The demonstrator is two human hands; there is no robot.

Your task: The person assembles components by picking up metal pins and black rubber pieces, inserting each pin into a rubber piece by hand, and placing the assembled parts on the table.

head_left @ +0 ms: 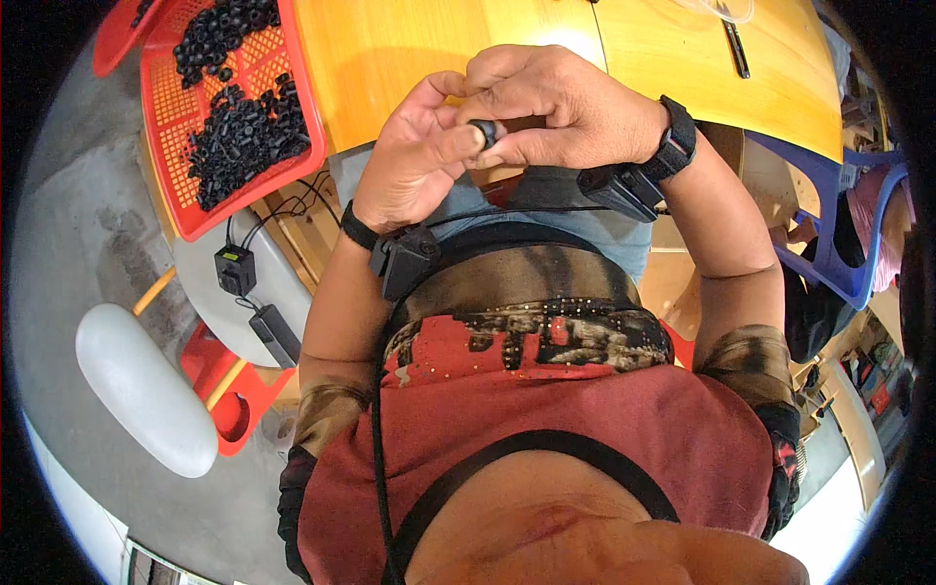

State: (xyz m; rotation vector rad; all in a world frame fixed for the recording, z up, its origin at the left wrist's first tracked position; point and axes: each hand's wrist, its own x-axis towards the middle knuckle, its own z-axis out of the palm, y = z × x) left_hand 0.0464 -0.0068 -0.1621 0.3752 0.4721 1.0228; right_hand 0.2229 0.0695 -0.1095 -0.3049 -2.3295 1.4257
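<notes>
A small round black part (485, 134) is pinched between the fingertips of both hands, just over the near edge of the yellow table. My left hand (421, 146) presses its thumb against the part, and the other fingers curl behind. My right hand (556, 109) comes in from the other side, thumb and index finger closed at the part. Fingers cover much of it, so its full shape is hidden.
A red plastic basket (314, 127) at the left holds black parts in two piles, round ones (219, 34) and smaller pieces (249, 136). A slim black tool (735, 47) lies on the yellow table (390, 39). Cables and a black box (234, 270) sit on a grey seat.
</notes>
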